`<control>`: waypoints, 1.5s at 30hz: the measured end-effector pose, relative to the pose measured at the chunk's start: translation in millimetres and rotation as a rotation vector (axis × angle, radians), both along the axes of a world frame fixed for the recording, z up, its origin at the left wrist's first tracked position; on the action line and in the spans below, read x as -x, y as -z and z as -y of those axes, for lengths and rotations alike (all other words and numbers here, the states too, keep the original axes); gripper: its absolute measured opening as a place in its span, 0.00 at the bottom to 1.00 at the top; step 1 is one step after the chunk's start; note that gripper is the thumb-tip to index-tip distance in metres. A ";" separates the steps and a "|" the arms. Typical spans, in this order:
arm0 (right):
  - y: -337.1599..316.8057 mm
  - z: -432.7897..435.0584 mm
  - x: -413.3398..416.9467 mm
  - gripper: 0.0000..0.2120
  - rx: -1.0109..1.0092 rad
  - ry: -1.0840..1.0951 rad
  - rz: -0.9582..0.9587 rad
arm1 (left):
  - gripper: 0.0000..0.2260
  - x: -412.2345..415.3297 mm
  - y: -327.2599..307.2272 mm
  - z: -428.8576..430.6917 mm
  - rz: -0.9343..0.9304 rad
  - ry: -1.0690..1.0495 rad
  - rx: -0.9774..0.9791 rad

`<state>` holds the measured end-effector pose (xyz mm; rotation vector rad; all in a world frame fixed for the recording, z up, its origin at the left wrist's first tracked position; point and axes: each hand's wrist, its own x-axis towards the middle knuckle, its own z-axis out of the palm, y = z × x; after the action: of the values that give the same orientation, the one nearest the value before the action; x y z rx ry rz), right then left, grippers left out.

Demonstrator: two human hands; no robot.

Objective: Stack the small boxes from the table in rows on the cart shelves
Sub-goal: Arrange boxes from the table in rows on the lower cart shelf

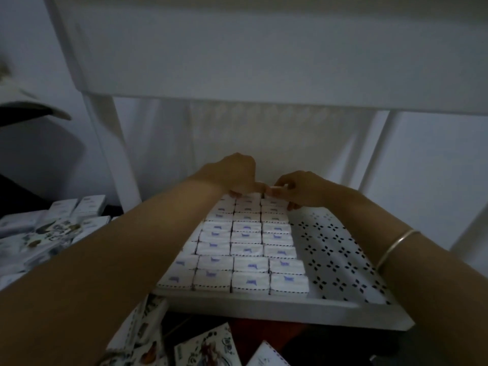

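Note:
Several small white boxes with blue marks (247, 244) lie in tidy rows on the white perforated cart shelf (335, 249), filling its left part. At the far end of these rows, my left hand (232, 173) and my right hand (303, 188) meet, fingertips pressed on the rearmost boxes. A small pale box (274, 190) shows between the fingers of my right hand. My left hand's fingers curl down onto the back row; whether it grips a box is hidden.
The upper shelf (264, 62) of the cart hangs low over the working space, with white posts (116, 159) at the sides. More loose boxes (52, 225) lie piled on the table at left, and others (206, 347) sit below the shelf's front rim.

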<state>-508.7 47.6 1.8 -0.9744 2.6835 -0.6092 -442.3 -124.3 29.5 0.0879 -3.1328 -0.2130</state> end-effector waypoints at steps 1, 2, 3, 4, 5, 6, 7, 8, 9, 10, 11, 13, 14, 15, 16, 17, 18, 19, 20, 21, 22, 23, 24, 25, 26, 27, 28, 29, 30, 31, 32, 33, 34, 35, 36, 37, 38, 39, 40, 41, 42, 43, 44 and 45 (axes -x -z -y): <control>2.0 -0.6 0.5 0.23 -0.033 -0.013 0.049 | 0.22 -0.5 -0.6 1.0 0.056 0.000 -0.020; 5.1 -1.3 0.6 0.23 -0.051 -0.017 0.105 | 0.20 -1.3 -0.5 1.9 0.102 0.003 -0.008; 9.0 -2.4 0.4 0.22 -0.041 -0.011 0.168 | 0.18 -2.2 0.4 2.8 0.129 0.013 0.026; 13.2 -3.5 -0.4 0.19 -0.008 0.003 0.229 | 0.17 -3.7 1.6 2.7 0.128 0.026 0.059; 16.9 -4.5 -1.7 0.16 0.036 0.020 0.272 | 0.19 -5.9 2.6 2.0 0.113 0.042 0.094; 20.1 -4.9 -2.8 0.15 0.077 0.037 0.291 | 0.20 -7.8 3.7 1.7 0.099 0.052 0.114; 22.6 -5.1 -3.7 0.15 0.111 0.054 0.294 | 0.20 -9.3 4.7 1.4 0.095 0.060 0.138; 24.4 -4.6 -4.2 0.15 0.136 0.069 0.293 | 0.20 -11.3 5.0 0.2 0.100 0.075 0.178; 25.8 -3.9 -5.4 0.16 0.150 0.077 0.290 | 0.18 -13.8 5.1 -2.0 0.110 0.082 0.220; 26.5 -2.2 -6.8 0.16 0.156 0.082 0.286 | 0.17 -16.1 5.5 -4.9 0.113 0.088 0.265; 27.1 -0.2 -7.7 0.16 0.162 0.087 0.280 | 0.16 -18.3 6.5 -8.5 0.100 0.097 0.318; 28.5 5.5 -9.4 0.16 0.177 0.112 0.262 | 0.14 -24.1 10.8 -14.0 0.034 0.118 0.433; 28.7 8.8 -10.3 0.15 0.179 0.130 0.237 | 0.13 -26.9 13.3 -15.2 0.001 0.119 0.479; 29.0 11.3 -10.8 0.15 0.177 0.146 0.207 | 0.13 -29.2 15.0 -15.3 -0.013 0.112 0.510; 29.4 13.0 -11.1 0.15 0.168 0.162 0.177 | 0.13 -32.1 16.1 -14.8 -0.013 0.101 0.526; 29.9 13.9 -11.8 0.16 0.157 0.178 0.150 | 0.14 -36.0 16.7 -14.0 -0.011 0.093 0.521; 30.3 14.0 -13.1 0.18 0.144 0.194 0.115 | 0.16 -41.4 16.5 -13.4 -0.017 0.085 0.488; 30.8 13.4 -14.6 0.20 0.125 0.210 0.068 | 0.19 -48.4 15.7 -13.3 -0.033 0.073 0.426; 30.5 12.5 -17.3 0.21 0.096 0.224 0.015 | 0.21 -57.6 14.3 -14.5 -0.064 0.059 0.347; 29.1 11.8 -21.8 0.21 0.060 0.241 -0.037 | 0.21 -68.6 13.2 -17.1 -0.124 0.054 0.273; 26.4 11.4 -28.0 0.21 0.025 0.258 -0.086 | 0.19 -81.7 13.1 -20.6 -0.207 0.062 0.209; 23.3 11.2 -34.8 0.21 0.000 0.269 -0.134 | 0.17 -97.1 13.8 -24.7 -0.291 0.076 0.145; 20.2 11.0 -42.5 0.22 -0.006 0.274 -0.183 | 0.15 -114.2 14.5 -28.1 -0.345 0.091 0.069; 17.5 9.9 -52.0 0.22 0.012 0.274 -0.233 | 0.13 -132.5 14.5 -31.0 -0.354 0.106 -0.014; 15.3 7.6 -64.1 0.21 0.048 0.265 -0.305 | 0.10 -152.2 15.2 -32.5 -0.328 0.124 -0.087; 12.8 4.1 -78.5 0.20 0.090 0.243 -0.404 | 0.08 -171.8 16.2 -32.4 -0.288 0.142 -0.133; 10.4 -0.5 -95.5 0.18 0.136 0.211 -0.504 | 0.07 -190.8 17.3 -31.2 -0.243 0.158 -0.149; 7.3 -5.3 -113.9 0.16 0.198 0.180 -0.577 | 0.07 -208.5 18.9 -28.6 -0.202 0.165 -0.149; 3.9 -10.7 -133.1 0.13 0.260 0.159 -0.608 | 0.07 -224.0 21.0 -25.5 -0.162 0.165 -0.146; 1.8 -16.0 -152.9 0.09 0.306 0.141 -0.607 | 0.07 -238.5 23.8 -23.7 -0.125 0.157 -0.149; 0.6 -21.6 -172.9 0.06 0.328 0.119 -0.584 | 0.07 -251.3 27.3 -22.4 -0.098 0.147 -0.156; 0.6 -27.1 -193.0 0.03 0.319 0.093 -0.546 | 0.07 -263.3 30.3 -22.5 -0.086 0.139 -0.172; 2.1 -32.7 -212.7 0.01 0.284 0.063 -0.501 | 0.07 -274.6 33.2 -23.3 -0.084 0.134 -0.196; 5.4 -38.2 -230.0 0.01 0.225 0.037 -0.469 | 0.07 -285.3 35.0 -25.0 -0.089 0.138 -0.227; 10.4 -43.5 -244.7 0.02 0.147 0.023 -0.459 | 0.07 -295.9 36.5 -27.0 -0.103 0.154 -0.251; 16.8 -48.2 -256.0 0.04 0.058 0.021 -0.480 | 0.07 -305.8 37.4 -29.7 -0.120 0.184 -0.263; 23.5 -52.2 -264.4 0.07 -0.032 0.036 -0.517 | 0.07 -315.6 38.2 -33.4 -0.138 0.228 -0.260; 29.9 -55.9 -270.3 0.12 -0.110 0.074 -0.546 | 0.06 -325.0 39.1 -37.3 -0.160 0.277 -0.246; 35.5 -58.9 -274.7 0.16 -0.172 0.122 -0.550 | 0.04 -333.4 40.0 -40.7 -0.189 0.323 -0.216; 41.0 -61.2 -278.3 0.22 -0.221 0.163 -0.529 | 0.04 -341.3 41.3 -44.2 -0.222 0.361 -0.179; 46.1 -63.0 -281.1 0.26 -0.259 0.187 -0.488 | 0.07 -348.3 42.5 -47.6 -0.241 0.388 -0.141; 50.3 -63.8 -283.0 0.29 -0.281 0.194 -0.433 | 0.11 -354.3 44.0 -51.0 -0.231 0.406 -0.110; 53.3 -64.6 -284.2 0.30 -0.279 0.194 -0.370 | 0.15 -359.2 46.0 -54.1 -0.200 0.411 -0.084; 55.2 -65.1 -284.8 0.30 -0.248 0.194 -0.308 | 0.18 -362.9 48.8 -57.2 -0.163 0.409 -0.062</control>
<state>-223.9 112.7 -53.3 -0.8023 3.0545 -0.1585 -79.4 -67.1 -19.4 -0.5438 -2.9444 -0.2982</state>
